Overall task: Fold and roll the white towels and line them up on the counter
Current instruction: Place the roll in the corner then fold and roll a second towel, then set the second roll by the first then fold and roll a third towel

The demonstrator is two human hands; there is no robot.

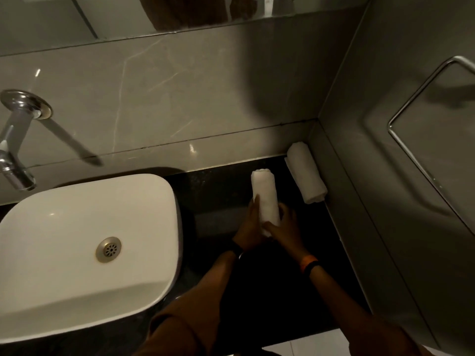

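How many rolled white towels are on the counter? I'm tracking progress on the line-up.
2. One rolled towel lies in the corner against the right wall. The other rolled towel sits left of it, held between the left hand and right hand. None appear hidden.

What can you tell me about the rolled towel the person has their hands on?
The held towel is white, soft-looking cloth rolled into a tight cylinder. It lies on the black counter, pointing toward the back wall, its spiral end visible at the far tip. The left hand presses its left side and the right hand wraps its near end. It sits between the sink and a second roll, apart from both.
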